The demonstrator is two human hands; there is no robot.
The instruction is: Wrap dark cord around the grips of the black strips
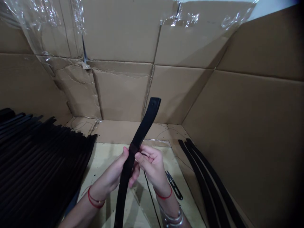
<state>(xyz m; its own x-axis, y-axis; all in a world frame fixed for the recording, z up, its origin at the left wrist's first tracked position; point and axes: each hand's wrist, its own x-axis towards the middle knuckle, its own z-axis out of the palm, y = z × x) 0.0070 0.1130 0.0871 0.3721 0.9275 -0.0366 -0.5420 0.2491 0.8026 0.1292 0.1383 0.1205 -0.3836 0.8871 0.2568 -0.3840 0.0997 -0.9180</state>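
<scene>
The person's left hand [111,173] and right hand [152,164] are both closed on a black belt strap [144,123], which stands nearly upright between them. The left thumb presses against the strap's edge, with the fingers curling behind it. The right thumb and fingers [140,158] pinch in from the other side, just below a dark band [133,148] wrapped around the strap. Above the grip, the strap's squared tip curves away and tilts to the right. Below the grip, the strap's other length hangs down past the wrists and runs out of view at the bottom edge.

A red string [96,200] circles the left wrist just behind the grip, and another red string [164,195] circles the right wrist, with silver bangles [172,218] farther down that arm. Just beyond the right hand, on the lower right, black thread snips [174,185] lie on a pale board [142,202], and a thin black thread [149,194] trails across the board under the grip.

To the left of the hands lies a large stack of black straps [40,164], edges overlapping. To the right, several more black straps [206,180] lean in a curved row. Corrugated cardboard [121,38] walls the space ahead of the grip and on the right, partly covered with clear plastic [47,25].
</scene>
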